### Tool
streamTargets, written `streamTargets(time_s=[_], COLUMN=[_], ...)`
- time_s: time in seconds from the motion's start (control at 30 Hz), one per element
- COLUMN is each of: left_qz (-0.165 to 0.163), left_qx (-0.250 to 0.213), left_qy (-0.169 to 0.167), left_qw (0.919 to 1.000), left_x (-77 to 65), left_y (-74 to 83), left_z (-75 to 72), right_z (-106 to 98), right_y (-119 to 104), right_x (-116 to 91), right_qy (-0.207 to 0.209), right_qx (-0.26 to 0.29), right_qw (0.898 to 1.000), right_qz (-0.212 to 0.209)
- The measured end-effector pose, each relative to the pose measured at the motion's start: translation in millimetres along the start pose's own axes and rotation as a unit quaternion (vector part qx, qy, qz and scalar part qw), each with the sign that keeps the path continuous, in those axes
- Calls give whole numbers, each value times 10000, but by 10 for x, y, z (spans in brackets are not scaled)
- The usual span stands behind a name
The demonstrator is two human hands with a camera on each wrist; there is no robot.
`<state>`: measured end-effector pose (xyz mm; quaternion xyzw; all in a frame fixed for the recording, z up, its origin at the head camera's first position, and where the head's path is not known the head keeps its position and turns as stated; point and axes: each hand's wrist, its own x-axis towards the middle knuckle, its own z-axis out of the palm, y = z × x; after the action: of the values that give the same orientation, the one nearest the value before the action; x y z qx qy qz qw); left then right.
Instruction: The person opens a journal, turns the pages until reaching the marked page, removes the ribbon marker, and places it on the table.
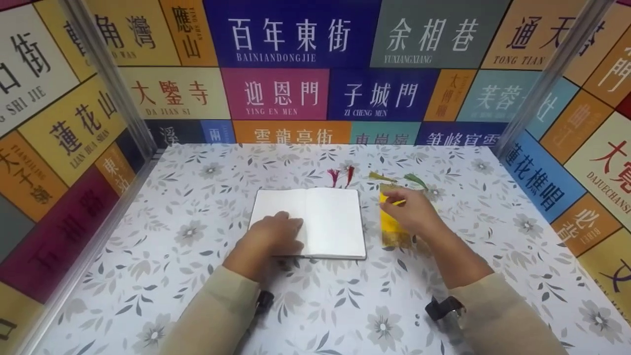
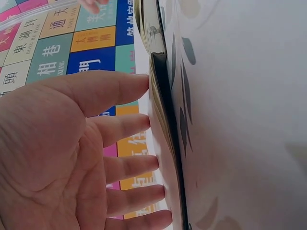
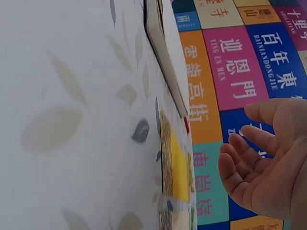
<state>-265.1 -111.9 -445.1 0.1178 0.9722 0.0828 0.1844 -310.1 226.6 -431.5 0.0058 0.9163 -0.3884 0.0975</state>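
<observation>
An open notebook [image 1: 336, 222] with blank white pages lies flat on the table. My left hand [image 1: 273, 234] rests on its left page, and in the left wrist view the straight fingertips [image 2: 156, 162] press on the paper. To the right of the notebook is a yellow bookmark [image 1: 391, 224] with a patterned gold lower end. My right hand [image 1: 413, 212] is held above it, fingers loosely bent and holding nothing; the right wrist view shows a gap between hand and bookmark. A paler bookmark [image 3: 180, 220] lies beside the yellow one, mostly hidden under my right hand in the head view.
A pink tassel [image 1: 333, 177] and a red tassel [image 1: 350, 175] stick out past the notebook's far edge. A yellow tassel [image 1: 378, 176] and a green tassel [image 1: 415, 181] lie beyond the bookmarks. A floral cloth [image 1: 315, 305] covers the table, with sign-printed panels [image 1: 291, 34] around it.
</observation>
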Motion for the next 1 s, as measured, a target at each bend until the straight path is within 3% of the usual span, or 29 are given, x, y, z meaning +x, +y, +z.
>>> streamTargets(time_s=[0.3, 0.43, 0.57, 0.67, 0.8, 1.0], left_qz=[-73, -91, -36, -70, -178, -317], left_qx=[-145, -142, -107, -130, -136, -170], left_qy=[-101, -104, -59, -97, -135, -194], left_qw=[9998, 9998, 9999, 9998, 9997, 9992], left_x=[6, 7, 9, 14, 22, 20], left_y=[10, 37, 63, 72, 76, 95], left_z=[17, 5, -12, -18, -22, -39], right_z=[289, 360, 417, 471, 538, 622], right_y=[-317, -405, -387, -324, -243, -190], right_x=[-145, -211, -236, -236, -228, -226], right_qy=[-511, -624, -649, -812, -1010, -1478], right_qx=[126, -158, -645, -1076, -1501, -1732], right_qw=[9986, 9978, 9942, 9843, 9634, 9474], right_qz=[-66, -139, -572, -1138, -1976, -2249])
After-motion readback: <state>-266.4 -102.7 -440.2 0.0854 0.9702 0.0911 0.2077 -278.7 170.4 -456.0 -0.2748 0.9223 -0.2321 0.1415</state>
